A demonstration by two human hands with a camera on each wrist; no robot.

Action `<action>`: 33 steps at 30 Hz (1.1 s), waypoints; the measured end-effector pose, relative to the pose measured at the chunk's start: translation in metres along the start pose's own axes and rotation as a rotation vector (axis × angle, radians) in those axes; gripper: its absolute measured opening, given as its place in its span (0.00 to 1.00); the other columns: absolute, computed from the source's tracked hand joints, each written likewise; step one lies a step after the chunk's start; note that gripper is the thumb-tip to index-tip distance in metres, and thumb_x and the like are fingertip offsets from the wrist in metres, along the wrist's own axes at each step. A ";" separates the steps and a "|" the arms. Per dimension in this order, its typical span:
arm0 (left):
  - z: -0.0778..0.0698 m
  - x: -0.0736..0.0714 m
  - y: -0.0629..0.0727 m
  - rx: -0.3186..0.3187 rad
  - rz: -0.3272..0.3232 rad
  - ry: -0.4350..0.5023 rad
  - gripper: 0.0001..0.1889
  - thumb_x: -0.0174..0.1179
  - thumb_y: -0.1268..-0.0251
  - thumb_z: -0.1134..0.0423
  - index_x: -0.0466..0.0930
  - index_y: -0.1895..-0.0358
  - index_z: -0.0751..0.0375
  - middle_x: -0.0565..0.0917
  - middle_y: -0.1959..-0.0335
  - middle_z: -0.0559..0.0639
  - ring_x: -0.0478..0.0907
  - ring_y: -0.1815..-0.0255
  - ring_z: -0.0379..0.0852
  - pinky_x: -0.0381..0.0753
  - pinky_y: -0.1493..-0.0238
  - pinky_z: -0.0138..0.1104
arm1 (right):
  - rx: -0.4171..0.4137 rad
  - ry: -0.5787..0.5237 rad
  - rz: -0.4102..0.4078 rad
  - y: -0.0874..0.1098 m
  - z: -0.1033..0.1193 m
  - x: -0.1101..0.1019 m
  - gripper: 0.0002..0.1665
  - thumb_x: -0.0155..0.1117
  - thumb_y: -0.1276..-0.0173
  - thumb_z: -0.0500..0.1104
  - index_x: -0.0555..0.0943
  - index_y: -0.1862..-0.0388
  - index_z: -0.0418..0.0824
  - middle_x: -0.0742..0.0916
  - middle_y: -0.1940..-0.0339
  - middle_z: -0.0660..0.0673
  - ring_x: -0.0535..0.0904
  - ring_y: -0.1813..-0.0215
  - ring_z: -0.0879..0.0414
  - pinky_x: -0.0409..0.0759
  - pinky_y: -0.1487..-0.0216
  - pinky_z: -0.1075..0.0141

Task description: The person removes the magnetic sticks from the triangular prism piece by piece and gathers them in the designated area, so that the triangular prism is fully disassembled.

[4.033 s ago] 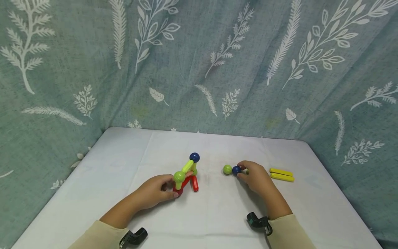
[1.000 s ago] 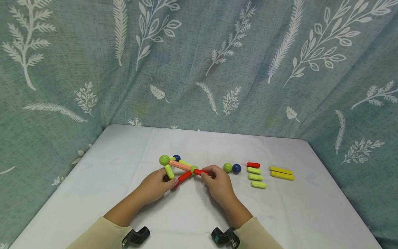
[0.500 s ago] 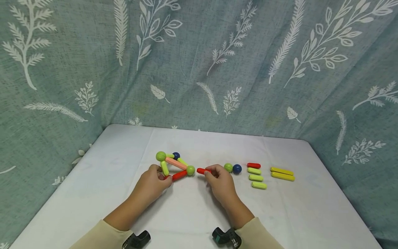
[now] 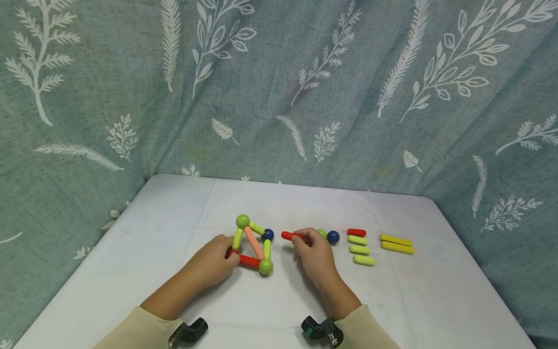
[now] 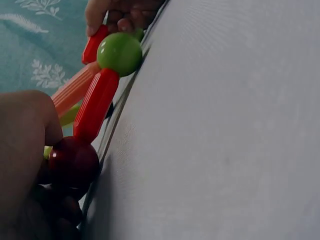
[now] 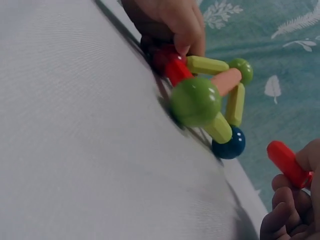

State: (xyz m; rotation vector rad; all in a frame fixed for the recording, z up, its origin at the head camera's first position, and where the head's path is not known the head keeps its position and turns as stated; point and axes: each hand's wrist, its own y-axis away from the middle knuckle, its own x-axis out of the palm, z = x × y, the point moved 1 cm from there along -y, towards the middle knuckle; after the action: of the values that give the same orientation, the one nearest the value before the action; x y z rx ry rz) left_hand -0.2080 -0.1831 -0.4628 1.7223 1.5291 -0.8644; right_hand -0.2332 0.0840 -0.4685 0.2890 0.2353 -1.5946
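My left hand [image 4: 216, 260] grips the dark red ball [image 5: 75, 162] at the near-left corner of a frame built from balls and sticks. In that frame a red stick [image 4: 249, 261] runs to a green ball [image 4: 266, 266], and a salmon stick [image 4: 254, 243] crosses the middle. Yellow-green sticks link the far green ball [image 4: 242, 221] to the blue ball [image 4: 268, 235] and to the red ball's corner. To the right, my right hand [image 4: 317, 252] pinches a short red stick [image 6: 285, 159] between thumb and fingers, its free end pointing at the frame, apart from it.
Beyond my right hand lie a loose green ball [image 4: 322, 233], partly hidden, and a blue ball [image 4: 333, 237]. Further right are a red stick [image 4: 356, 232], several short yellow-green sticks [image 4: 359, 249] and two longer yellow sticks [image 4: 396, 247]. A patterned curtain [image 4: 279, 97] hangs behind the white table [image 4: 183, 213].
The right hand brought the red stick from the right to the frame's near green ball, then drew it away. The left hand has turned the frame, bringing that green ball nearer and the blue ball rightward.
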 end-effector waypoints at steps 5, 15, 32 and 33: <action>-0.002 -0.002 0.001 0.042 0.032 -0.035 0.07 0.55 0.33 0.62 0.81 0.57 0.56 0.72 0.69 0.50 0.68 0.72 0.46 0.66 0.70 0.38 | -0.021 0.005 -0.026 -0.002 0.003 -0.008 0.07 0.68 0.25 0.47 0.86 0.51 0.51 0.85 0.58 0.48 0.79 0.61 0.51 0.79 0.65 0.66; -0.006 -0.002 0.002 0.072 0.069 -0.119 0.28 0.54 0.31 0.59 0.75 0.27 0.60 0.72 0.68 0.50 0.68 0.72 0.46 0.67 0.70 0.38 | -0.009 0.018 -0.032 -0.015 0.003 -0.040 0.10 0.69 0.26 0.45 0.86 0.48 0.53 0.85 0.56 0.45 0.75 0.65 0.51 0.74 0.72 0.68; 0.013 -0.002 -0.006 0.073 0.028 0.074 0.13 0.61 0.23 0.54 0.70 0.44 0.49 0.77 0.60 0.46 0.73 0.63 0.45 0.71 0.62 0.40 | 0.062 0.166 -0.058 -0.041 -0.001 -0.095 0.14 0.67 0.23 0.49 0.82 0.42 0.53 0.85 0.41 0.47 0.77 0.57 0.49 0.78 0.63 0.64; 0.013 -0.002 -0.005 0.072 0.028 0.064 0.14 0.61 0.23 0.53 0.70 0.43 0.49 0.77 0.59 0.46 0.73 0.62 0.44 0.72 0.62 0.40 | 0.072 0.168 -0.066 -0.042 -0.003 -0.100 0.14 0.67 0.23 0.49 0.82 0.41 0.53 0.84 0.40 0.47 0.77 0.58 0.48 0.78 0.64 0.64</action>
State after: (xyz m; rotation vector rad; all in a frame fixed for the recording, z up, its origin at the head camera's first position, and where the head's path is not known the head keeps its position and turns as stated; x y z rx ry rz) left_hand -0.2139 -0.1949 -0.4689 1.8347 1.5285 -0.8673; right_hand -0.2719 0.1807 -0.4396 0.4766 0.3196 -1.6481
